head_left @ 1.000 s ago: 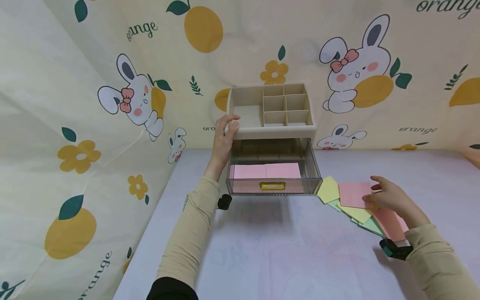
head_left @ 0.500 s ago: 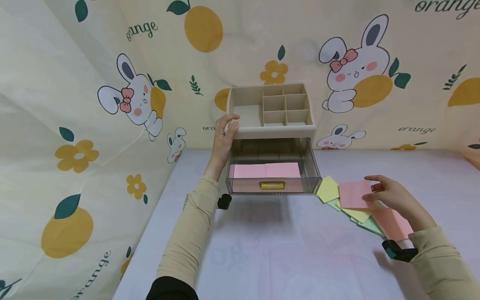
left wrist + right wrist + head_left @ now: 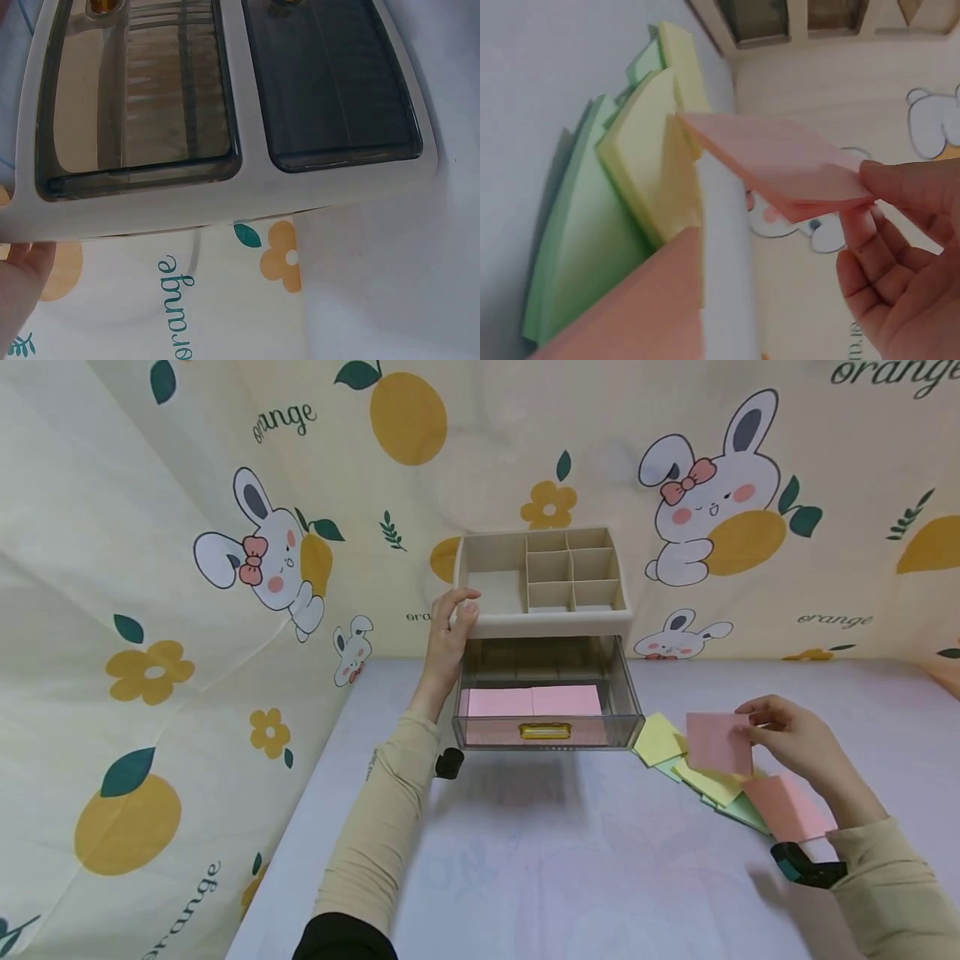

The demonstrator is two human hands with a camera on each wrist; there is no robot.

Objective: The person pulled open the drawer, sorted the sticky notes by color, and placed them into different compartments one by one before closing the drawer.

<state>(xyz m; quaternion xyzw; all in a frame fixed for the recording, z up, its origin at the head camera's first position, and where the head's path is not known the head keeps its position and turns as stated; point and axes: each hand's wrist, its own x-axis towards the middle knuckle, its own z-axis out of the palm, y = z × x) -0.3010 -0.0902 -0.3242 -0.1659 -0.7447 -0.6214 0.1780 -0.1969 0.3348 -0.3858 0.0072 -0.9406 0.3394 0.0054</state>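
My left hand (image 3: 448, 639) rests on the upper left edge of a white desktop organizer (image 3: 543, 625), thumb and fingers at its rim. One clear drawer (image 3: 547, 733) is pulled out of it, with two pink sticky note pads (image 3: 566, 700) lying side by side inside. My right hand (image 3: 795, 739) pinches a pink sticky note pad (image 3: 718, 742) by its right edge, between thumb and fingers, lifted above the pile. In the right wrist view this pad (image 3: 787, 161) tilts above yellow pads (image 3: 652, 142) and green pads (image 3: 585, 232). Another salmon-pink pad (image 3: 787, 808) lies below my right hand.
The organizer's top has several open compartments (image 3: 573, 568). Its closed drawer fronts (image 3: 334, 82) show in the left wrist view. Behind it hangs a printed cloth (image 3: 495, 435). Right of the open drawer, yellow pads (image 3: 660, 742) lie on the pale tabletop (image 3: 525, 860).
My right hand has closed its pinch on the pink sticky note pad and raised it slightly up and to the right off the pile. The left hand and drawer stay put.
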